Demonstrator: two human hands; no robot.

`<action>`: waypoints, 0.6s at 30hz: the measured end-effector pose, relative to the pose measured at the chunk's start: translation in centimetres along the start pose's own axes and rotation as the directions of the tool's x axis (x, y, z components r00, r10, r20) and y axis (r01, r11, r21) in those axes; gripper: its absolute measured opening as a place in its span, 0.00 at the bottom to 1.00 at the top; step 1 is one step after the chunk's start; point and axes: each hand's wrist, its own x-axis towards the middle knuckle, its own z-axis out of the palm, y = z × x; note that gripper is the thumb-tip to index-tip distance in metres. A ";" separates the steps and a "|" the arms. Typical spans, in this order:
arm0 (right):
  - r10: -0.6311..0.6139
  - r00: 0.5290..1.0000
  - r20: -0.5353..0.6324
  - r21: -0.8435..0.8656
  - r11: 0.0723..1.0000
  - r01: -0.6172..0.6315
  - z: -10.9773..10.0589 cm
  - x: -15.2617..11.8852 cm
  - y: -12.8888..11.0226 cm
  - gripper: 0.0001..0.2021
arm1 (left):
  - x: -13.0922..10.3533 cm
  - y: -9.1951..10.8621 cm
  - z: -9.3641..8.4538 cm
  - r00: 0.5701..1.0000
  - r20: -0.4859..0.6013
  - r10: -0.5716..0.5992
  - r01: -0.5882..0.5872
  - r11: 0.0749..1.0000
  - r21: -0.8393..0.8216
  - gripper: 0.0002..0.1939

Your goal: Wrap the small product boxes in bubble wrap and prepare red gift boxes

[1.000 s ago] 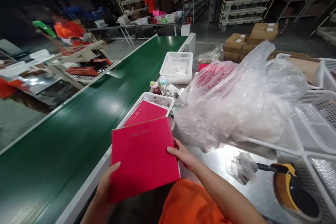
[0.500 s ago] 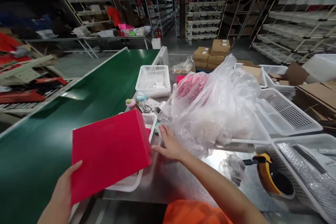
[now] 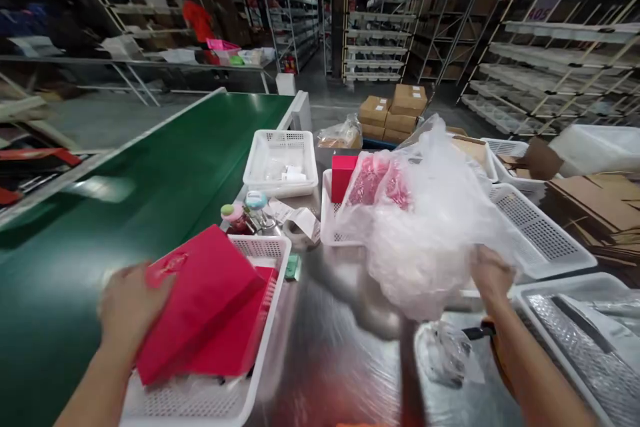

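My left hand point(image 3: 133, 307) is closed on the edge of a red box point(image 3: 200, 280). The box is tilted above a white basket point(image 3: 263, 373), near the green conveyor. Beneath it, another flat red piece point(image 3: 233, 330) lies in the basket. On the right, my right hand point(image 3: 490, 273) is closed on the edge of a crumpled clear plastic bag point(image 3: 425, 233), its fingertips partly hidden by the film. Pink packets point(image 3: 370, 180) show through the bag, and a small red box point(image 3: 343, 177) stands behind it in another white basket.
A green conveyor belt point(image 3: 165, 173) runs along the left. A tape roll point(image 3: 300, 233) and pump bottles point(image 3: 245, 213) stand mid-table. A yellow-black tape dispenser point(image 3: 500, 360) lies beneath my right forearm. White baskets point(image 3: 545, 230) line the right; cardboard boxes point(image 3: 407, 103) are stacked beyond.
The red box has tilted and come over the basket with my left hand. My right hand has gone right and taken hold of the plastic bag, which has shifted, exposing the small red box.
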 end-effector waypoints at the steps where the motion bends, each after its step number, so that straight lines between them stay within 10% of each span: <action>1: 0.066 0.998 -0.001 -0.027 0.997 -0.066 -0.4 0.6 0.9 0.23 | 0.5 2.3 0.7 0.993 -0.022 0.114 -0.114 0.993 -0.011 0.29; 4: 0.164 0.984 0.068 -0.083 0.984 -0.159 0.3 1.3 2.7 0.24 | 2.0 11.2 3.6 0.905 0.000 0.425 -0.421 0.898 -0.124 0.29; 12: 0.268 0.959 0.095 0.030 0.962 -0.272 6.1 2.0 9.4 0.17 | 6.9 36.1 12.2 0.730 0.159 0.664 -0.623 0.743 -0.243 0.38; 18: 0.131 0.990 -0.042 0.173 0.977 -0.122 9.1 -0.1 12.2 0.20 | 9.4 48.3 16.8 0.596 0.256 0.761 -0.770 0.632 -0.087 0.39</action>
